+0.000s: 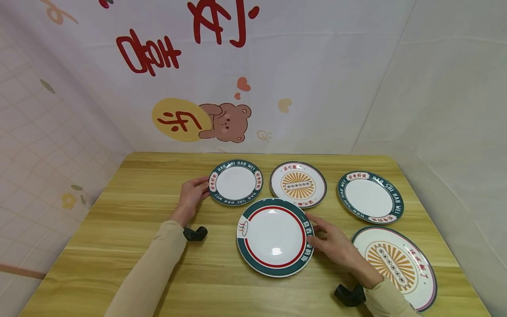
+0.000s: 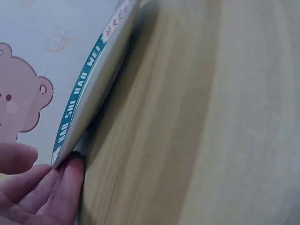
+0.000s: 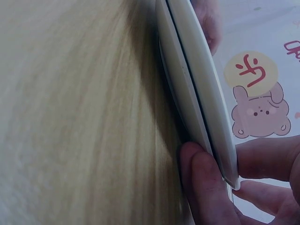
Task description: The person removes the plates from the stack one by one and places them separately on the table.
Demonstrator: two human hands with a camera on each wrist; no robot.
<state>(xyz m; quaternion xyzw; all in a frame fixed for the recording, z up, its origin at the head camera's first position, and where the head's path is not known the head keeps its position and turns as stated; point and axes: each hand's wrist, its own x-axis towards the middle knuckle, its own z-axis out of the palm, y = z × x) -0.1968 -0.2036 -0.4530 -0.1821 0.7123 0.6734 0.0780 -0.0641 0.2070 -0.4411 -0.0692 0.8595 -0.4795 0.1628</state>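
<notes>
The large plate (image 1: 273,235) has a green rim and a red ring and lies in front of me in the head view. My right hand (image 1: 330,240) grips its right edge, thumb above and fingers beneath in the right wrist view, where what look like two pale plate edges (image 3: 206,93) run close together. A smaller plate (image 1: 236,182) with a green lettered rim lies flat behind and to the left. My left hand (image 1: 192,196) touches that plate's left edge. In the left wrist view its fingers (image 2: 65,183) reach under the rim, and the thumb appears apart from it.
A plate with an orange sunburst (image 1: 298,185) sits behind the large one. Off to the right are another green-rimmed plate (image 1: 370,197) and a bigger sunburst plate (image 1: 396,266), partly behind my right forearm. The wooden table (image 1: 115,229) meets a printed wall cloth (image 1: 301,66).
</notes>
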